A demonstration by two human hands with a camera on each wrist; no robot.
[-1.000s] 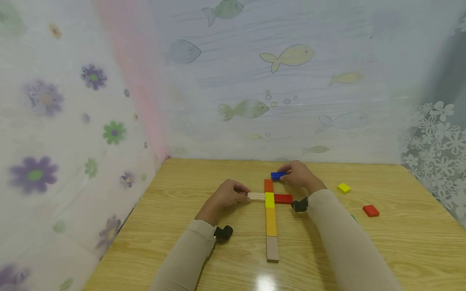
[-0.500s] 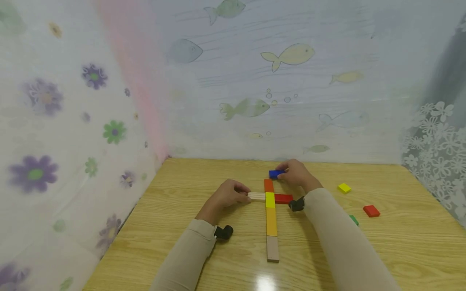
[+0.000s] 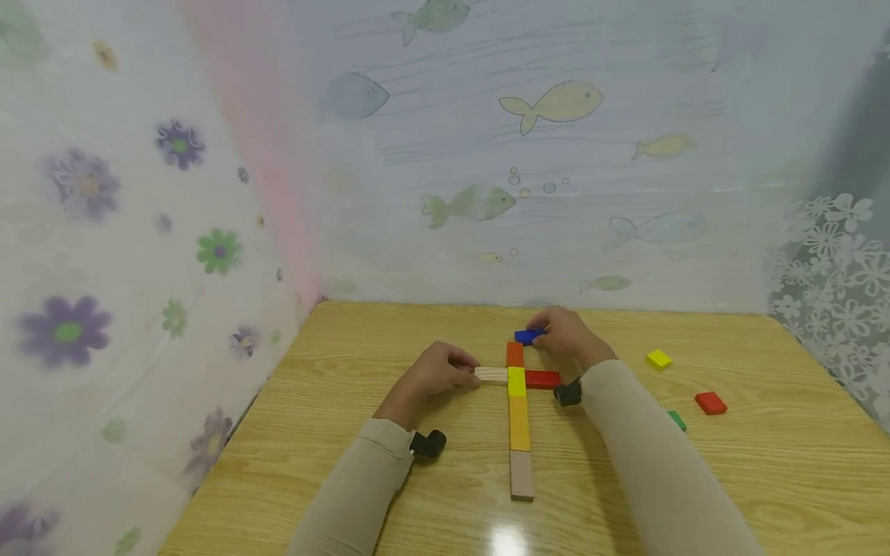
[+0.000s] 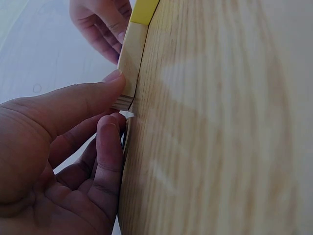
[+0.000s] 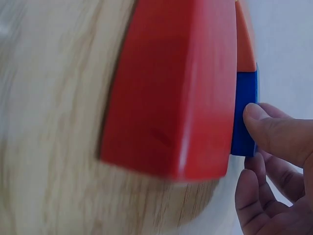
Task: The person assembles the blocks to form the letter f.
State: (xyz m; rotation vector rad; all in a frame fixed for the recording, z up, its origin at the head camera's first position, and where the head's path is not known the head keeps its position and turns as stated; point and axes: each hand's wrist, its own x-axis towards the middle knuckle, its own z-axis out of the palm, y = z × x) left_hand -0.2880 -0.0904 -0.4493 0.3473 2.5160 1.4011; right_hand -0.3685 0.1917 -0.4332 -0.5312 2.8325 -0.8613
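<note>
We see the left hand [image 3: 438,371] at frame centre, forearm reaching up from the lower edge, thumb and curled fingers pinching the outer end of the pale wooden block [image 3: 490,375]. That block lies flat on the table [image 3: 361,463], its inner end touching the yellow block [image 3: 515,381]. The right hand [image 3: 566,333], just above and right of centre, grasps the blue block [image 3: 528,336] with its fingertips at the orange block [image 3: 514,354]. The red block [image 3: 542,378] adjoins the yellow block's right side.
</note>
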